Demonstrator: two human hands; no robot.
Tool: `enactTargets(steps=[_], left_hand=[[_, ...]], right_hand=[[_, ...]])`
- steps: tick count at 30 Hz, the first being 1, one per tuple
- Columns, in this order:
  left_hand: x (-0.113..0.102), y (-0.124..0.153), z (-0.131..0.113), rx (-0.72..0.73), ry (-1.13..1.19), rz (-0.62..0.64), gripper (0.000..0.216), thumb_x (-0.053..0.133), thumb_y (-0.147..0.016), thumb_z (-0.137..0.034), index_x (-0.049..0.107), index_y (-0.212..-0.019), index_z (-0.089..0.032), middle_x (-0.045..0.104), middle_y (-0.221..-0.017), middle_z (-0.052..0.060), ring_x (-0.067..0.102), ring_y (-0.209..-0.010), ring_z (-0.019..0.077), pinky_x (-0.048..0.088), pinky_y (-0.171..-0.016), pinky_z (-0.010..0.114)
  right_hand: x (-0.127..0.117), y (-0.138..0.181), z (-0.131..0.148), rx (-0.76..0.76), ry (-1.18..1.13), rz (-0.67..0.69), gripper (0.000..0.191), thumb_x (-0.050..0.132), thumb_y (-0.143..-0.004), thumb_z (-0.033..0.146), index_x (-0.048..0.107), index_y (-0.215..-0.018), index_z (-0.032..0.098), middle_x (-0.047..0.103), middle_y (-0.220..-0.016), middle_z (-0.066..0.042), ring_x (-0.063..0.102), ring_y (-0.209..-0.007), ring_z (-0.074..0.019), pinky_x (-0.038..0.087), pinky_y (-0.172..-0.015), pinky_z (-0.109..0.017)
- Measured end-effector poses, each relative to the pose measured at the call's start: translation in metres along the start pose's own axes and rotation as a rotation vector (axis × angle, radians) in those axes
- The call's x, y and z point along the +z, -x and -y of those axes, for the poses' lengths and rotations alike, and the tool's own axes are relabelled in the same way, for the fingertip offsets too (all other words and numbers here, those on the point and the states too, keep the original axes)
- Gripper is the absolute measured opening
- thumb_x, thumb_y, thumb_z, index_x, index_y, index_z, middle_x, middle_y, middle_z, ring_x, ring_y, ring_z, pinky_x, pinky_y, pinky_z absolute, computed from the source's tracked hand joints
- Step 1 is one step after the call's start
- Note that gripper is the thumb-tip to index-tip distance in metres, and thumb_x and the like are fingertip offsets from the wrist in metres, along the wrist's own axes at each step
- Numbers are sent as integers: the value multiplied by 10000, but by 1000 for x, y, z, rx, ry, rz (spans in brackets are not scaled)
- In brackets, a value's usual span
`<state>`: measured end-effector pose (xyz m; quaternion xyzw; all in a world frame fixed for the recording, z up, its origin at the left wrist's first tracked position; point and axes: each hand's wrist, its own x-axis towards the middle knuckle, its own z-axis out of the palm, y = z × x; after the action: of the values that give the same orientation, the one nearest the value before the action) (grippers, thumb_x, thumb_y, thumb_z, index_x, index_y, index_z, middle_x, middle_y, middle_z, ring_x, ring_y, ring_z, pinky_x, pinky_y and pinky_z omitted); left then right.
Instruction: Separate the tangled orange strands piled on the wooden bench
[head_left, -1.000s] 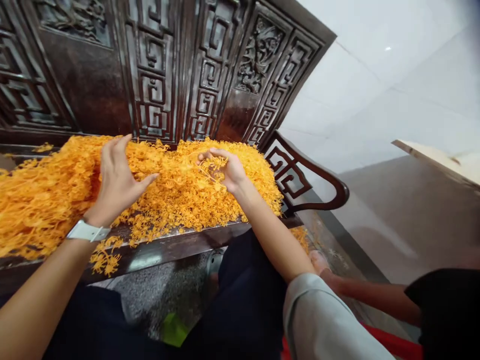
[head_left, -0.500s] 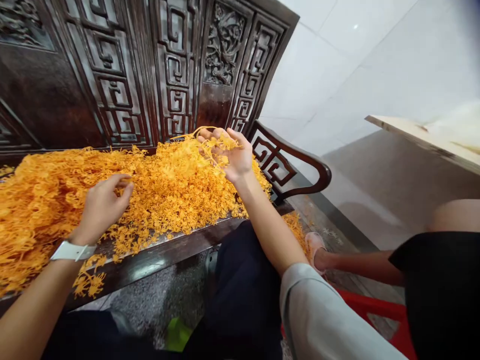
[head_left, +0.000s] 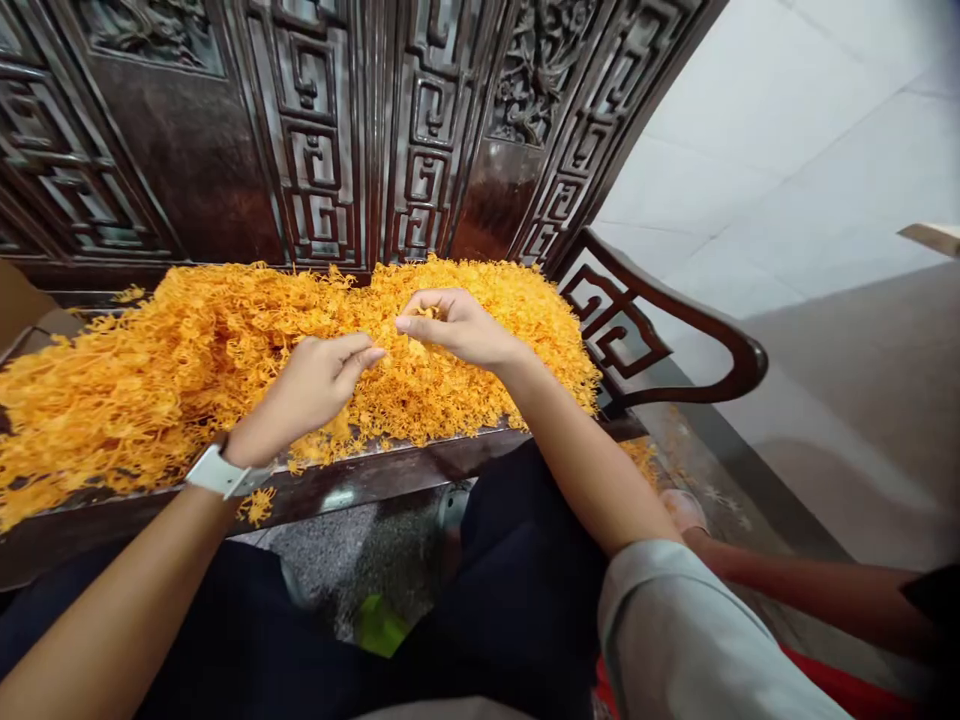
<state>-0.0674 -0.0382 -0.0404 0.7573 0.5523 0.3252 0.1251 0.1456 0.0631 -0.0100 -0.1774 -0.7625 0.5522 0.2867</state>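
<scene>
A long heap of small orange, spidery flower-like pieces (head_left: pixel 225 330) covers the seat of a dark carved wooden bench (head_left: pixel 420 465). Over the middle of the heap, my left hand (head_left: pixel 322 385), with a white watch band (head_left: pixel 225 472) at its wrist, has thumb and fingertips pinched together; what lies between them is too small to make out. Just right of it, my right hand (head_left: pixel 465 330) is curled with thumb and fingers nearly meeting, and a few orange pieces show inside the curl. The two hands' fingertips are close but apart.
The bench's tall back (head_left: pixel 202 150) rises behind the heap, and its curved armrest (head_left: pixel 735 360) stands at the right. A brown cardboard piece (head_left: pixel 22 310) is at the far left. Another person's leg (head_left: pixel 810 590) is at the right. Something green (head_left: pixel 381 625) lies on the floor.
My left hand has moved right and closed into a pinch beside my right hand. My right hand has turned from palm-up to curled, still with orange pieces. The view has shifted.
</scene>
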Motion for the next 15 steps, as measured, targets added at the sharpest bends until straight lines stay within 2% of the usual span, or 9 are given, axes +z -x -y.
enactTargets(steps=[4, 7, 10, 12, 15], left_hand=[[-22, 16, 13, -14, -369, -13, 231, 524, -976, -325, 701, -843, -259, 519, -552, 9, 455, -501, 193, 238, -582, 340], [-25, 21, 21, -16, -425, 29, 253, 500, -959, -312, 739, -882, -277, 598, -606, 32, 505, -539, 217, 250, -588, 347], [-21, 21, 23, -7, -463, 105, 262, 490, -928, -269, 747, -882, -286, 632, -622, 37, 524, -546, 219, 237, -573, 349], [-18, 21, 21, -5, -488, 140, 254, 506, -903, -250, 756, -895, -293, 638, -620, 37, 516, -531, 214, 223, -565, 349], [-14, 23, 15, -3, -518, 124, 251, 520, -900, -262, 768, -909, -294, 632, -613, 43, 502, -518, 218, 210, -561, 351]], right_hand=[[3, 5, -3, 29, 12, 51, 398, 828, -863, 523, 654, -811, 169, 516, -657, 61, 366, -579, -67, 258, -539, -263], [9, 11, -8, 115, -17, 59, 422, 783, -896, 552, 599, -772, 193, 426, -611, 77, 301, -551, -73, 206, -524, -279], [5, 20, -14, 194, -17, 68, 432, 775, -894, 569, 610, -747, 198, 409, -604, 69, 291, -551, -80, 194, -530, -290], [-3, 27, -18, 219, -15, 9, 424, 801, -873, 554, 628, -724, 198, 429, -604, 60, 301, -555, -83, 194, -533, -293], [-13, 37, -21, 228, -41, -99, 398, 849, -834, 511, 645, -694, 199, 474, -598, 52, 310, -541, -81, 206, -521, -291]])
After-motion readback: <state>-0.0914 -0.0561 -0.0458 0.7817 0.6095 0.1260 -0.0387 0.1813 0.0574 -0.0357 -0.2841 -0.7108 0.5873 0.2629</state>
